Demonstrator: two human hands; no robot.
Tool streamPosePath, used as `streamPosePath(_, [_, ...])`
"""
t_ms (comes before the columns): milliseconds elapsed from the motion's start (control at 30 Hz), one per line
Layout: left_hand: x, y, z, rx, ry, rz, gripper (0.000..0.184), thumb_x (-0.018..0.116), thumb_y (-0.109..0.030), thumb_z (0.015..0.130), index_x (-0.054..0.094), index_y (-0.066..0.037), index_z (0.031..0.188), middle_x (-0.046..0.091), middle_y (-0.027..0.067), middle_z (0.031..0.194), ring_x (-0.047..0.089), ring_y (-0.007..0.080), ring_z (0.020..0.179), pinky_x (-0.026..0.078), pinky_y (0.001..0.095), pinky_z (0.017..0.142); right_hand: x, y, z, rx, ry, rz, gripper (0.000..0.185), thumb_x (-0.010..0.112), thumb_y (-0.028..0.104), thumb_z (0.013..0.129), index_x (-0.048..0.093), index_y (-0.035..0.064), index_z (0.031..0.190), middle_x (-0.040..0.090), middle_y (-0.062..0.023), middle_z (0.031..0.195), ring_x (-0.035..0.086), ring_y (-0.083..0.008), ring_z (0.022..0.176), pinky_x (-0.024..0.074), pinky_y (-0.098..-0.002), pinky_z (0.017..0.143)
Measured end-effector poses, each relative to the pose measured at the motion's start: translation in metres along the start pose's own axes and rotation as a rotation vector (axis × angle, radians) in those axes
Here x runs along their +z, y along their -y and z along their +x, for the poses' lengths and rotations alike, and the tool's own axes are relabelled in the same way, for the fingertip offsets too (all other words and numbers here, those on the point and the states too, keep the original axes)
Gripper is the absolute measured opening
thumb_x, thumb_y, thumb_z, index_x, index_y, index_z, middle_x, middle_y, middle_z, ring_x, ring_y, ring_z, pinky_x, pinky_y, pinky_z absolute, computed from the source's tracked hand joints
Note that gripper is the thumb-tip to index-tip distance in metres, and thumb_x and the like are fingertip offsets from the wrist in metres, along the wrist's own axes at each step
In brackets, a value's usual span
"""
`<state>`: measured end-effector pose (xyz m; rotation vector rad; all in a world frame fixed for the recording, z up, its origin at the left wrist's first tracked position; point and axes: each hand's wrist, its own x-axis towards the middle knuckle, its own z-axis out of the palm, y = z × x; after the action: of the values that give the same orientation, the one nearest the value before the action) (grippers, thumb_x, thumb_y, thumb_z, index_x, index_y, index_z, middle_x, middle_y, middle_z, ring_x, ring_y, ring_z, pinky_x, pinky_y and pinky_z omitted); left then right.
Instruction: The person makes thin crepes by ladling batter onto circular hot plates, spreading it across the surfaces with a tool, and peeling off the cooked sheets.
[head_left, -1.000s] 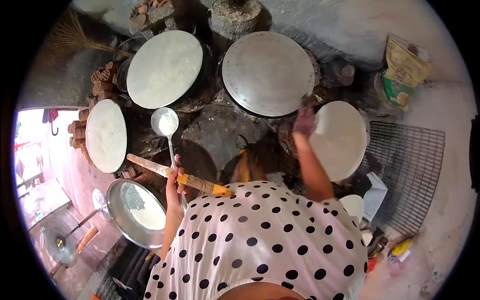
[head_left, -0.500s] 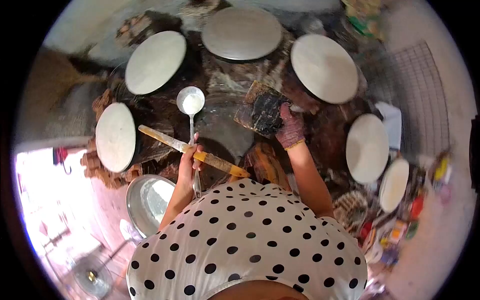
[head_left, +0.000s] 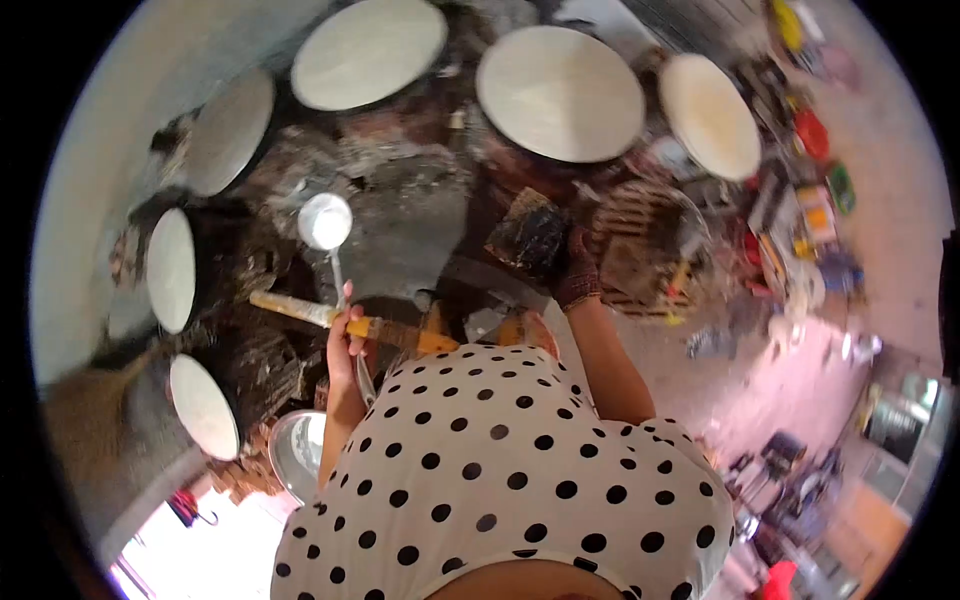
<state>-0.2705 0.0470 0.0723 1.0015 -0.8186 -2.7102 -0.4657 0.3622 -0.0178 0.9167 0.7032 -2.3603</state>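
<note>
The left hand (head_left: 347,338) has its fingers curled around two things at once: a metal ladle (head_left: 338,275) and a flat wooden stick (head_left: 295,307). The ladle points away from the body, its round bowl holding something white, and the lower end of its handle runs below the palm toward the dotted garment (head_left: 500,450). The stick crosses the handle at a slant, with a whitish far end out to the left and a yellow-banded end near the garment. The right hand (head_left: 578,272), in a dark reddish knitted glove, holds a blackened pad (head_left: 532,238) by its right side (most of the fingers are hidden, so I cannot tell how far they wrap around it). That pad is in front of the body over the dark ground, browner along its left part and sooty toward the glove. Just to the right of the glove is a round slatted piece (head_left: 628,228), brown and worn. Beyond the hands, pale round discs stand in an arc: a large one (head_left: 370,52) at the top, another (head_left: 560,92) beyond the pad, and a smaller one (head_left: 708,115) to its right. On the left are a greyer disc (head_left: 230,132) and two white ones, (head_left: 172,270) upper and (head_left: 203,407) lower. Close to the left forearm, partly covered by it, is a metal basin (head_left: 292,455).
</note>
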Motion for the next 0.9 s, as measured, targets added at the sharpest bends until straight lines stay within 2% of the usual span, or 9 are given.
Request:
streamPosePath(133, [0.018, 0.018, -0.017, -0.106, -0.052, 0.123, 0.044, 0.046, -0.016, 0.095, 0.038, -0.011, 0.138, 0.053, -0.0075, 0.082, 0.035, 0.0016, 0.042, 0.035, 0.0162, 0.035, -0.148, 0.052, 0.024, -0.231, 0.023, -0.022, 0.060, 0.037, 0.051, 0.096, 0.044, 0.0064, 0.135, 0.050, -0.0120, 0.134, 0.048, -0.0283, 0.123, 0.0366, -0.0449, 0.106])
streamPosePath(367, [0.002, 0.058, -0.033, -0.160, -0.062, -0.125, 0.037, 0.045, -0.017, 0.097, 0.043, -0.012, 0.134, 0.055, -0.0018, 0.072, 0.037, 0.0057, 0.038, 0.034, 0.0206, 0.032, -0.108, 0.058, -0.027, -0.224, -0.158, -0.576, 0.051, 0.045, 0.049, 0.092, 0.055, 0.0107, 0.123, 0.058, -0.0108, 0.119, 0.054, -0.0278, 0.112, 0.0397, -0.0444, 0.098])
streamPosePath(567, [-0.079, 0.103, -0.052, 0.064, -0.098, -0.174, 0.041, 0.042, -0.016, 0.097, 0.040, -0.014, 0.138, 0.059, -0.0002, 0.085, 0.043, 0.0027, 0.047, 0.037, 0.0148, 0.039, 0.028, -0.113, -0.046, 0.265, 0.746, -1.807, 0.044, 0.052, 0.048, 0.088, 0.064, 0.0143, 0.113, 0.065, -0.0098, 0.107, 0.059, -0.0273, 0.103, 0.0424, -0.0440, 0.091])
streamPosePath(600, [-0.112, 0.115, -0.059, 0.180, -0.244, 0.149, 0.046, 0.047, -0.022, 0.095, 0.040, -0.013, 0.139, 0.060, -0.0018, 0.090, 0.048, 0.0036, 0.056, 0.038, 0.0155, 0.044, 0.047, -0.165, -0.063, 0.095, 0.993, -2.133, 0.043, 0.055, 0.049, 0.087, 0.065, 0.0135, 0.109, 0.066, -0.0100, 0.101, 0.061, -0.0243, 0.097, 0.0452, -0.0411, 0.086])
streamPosePath(667, [-0.085, 0.117, -0.097, 0.230, -0.675, 0.307, 0.047, 0.050, -0.036, 0.094, 0.049, -0.010, 0.133, 0.060, -0.0020, 0.088, 0.054, 0.0063, 0.069, 0.040, 0.0199, 0.050, 0.041, -0.246, -0.077, 0.143, 1.557, -2.074, 0.041, 0.057, 0.046, 0.086, 0.065, 0.0098, 0.103, 0.067, -0.0097, 0.092, 0.062, -0.0199, 0.082, 0.0494, -0.0366, 0.074])
streamPosePath(800, [-0.196, 0.187, -0.173, 0.344, -0.703, -0.214, 0.042, 0.049, -0.032, 0.097, 0.050, -0.006, 0.131, 0.066, -0.0002, 0.087, 0.037, 0.0033, 0.047, 0.033, 0.0191, 0.042, -0.008, -0.313, -0.084, 0.690, 1.076, -1.816, 0.020, 0.057, 0.016, 0.086, 0.055, 0.0063, 0.104, 0.054, -0.0002, 0.066, 0.051, -0.0105, 0.056, 0.0439, -0.0246, 0.051])
streamPosePath(833, [-0.218, 0.203, -0.199, 0.421, -0.679, -0.307, 0.042, 0.048, -0.029, 0.097, 0.048, -0.005, 0.132, 0.065, 0.0000, 0.086, 0.036, 0.0031, 0.045, 0.031, 0.0186, 0.041, 0.002, -0.319, -0.095, 0.492, 1.159, -1.994, 0.024, 0.055, 0.015, 0.087, 0.053, 0.0069, 0.109, 0.055, -0.0009, 0.067, 0.053, -0.0108, 0.058, 0.0458, -0.0254, 0.053])
streamPosePath(867, [-0.237, 0.223, -0.224, 0.492, -0.637, -0.384, 0.042, 0.047, -0.027, 0.098, 0.046, -0.003, 0.133, 0.065, 0.0001, 0.084, 0.035, 0.0029, 0.043, 0.030, 0.0181, 0.040, -0.001, -0.327, -0.100, 0.624, 1.024, -2.019, 0.028, 0.055, 0.015, 0.088, 0.053, 0.0061, 0.115, 0.057, -0.0037, 0.070, 0.057, -0.0112, 0.063, 0.0475, -0.0276, 0.054])
streamPosePath(900, [-0.255, 0.239, -0.251, 0.550, -0.657, -0.485, 0.044, 0.046, -0.026, 0.098, 0.043, -0.001, 0.135, 0.063, 0.0000, 0.079, 0.035, 0.0035, 0.043, 0.029, 0.0179, 0.040, -0.030, -0.342, -0.078, 0.357, 1.240, -2.247, 0.038, 0.053, 0.016, 0.089, 0.051, 0.0080, 0.126, 0.060, -0.0065, 0.073, 0.058, -0.0126, 0.065, 0.0484, -0.0301, 0.057])
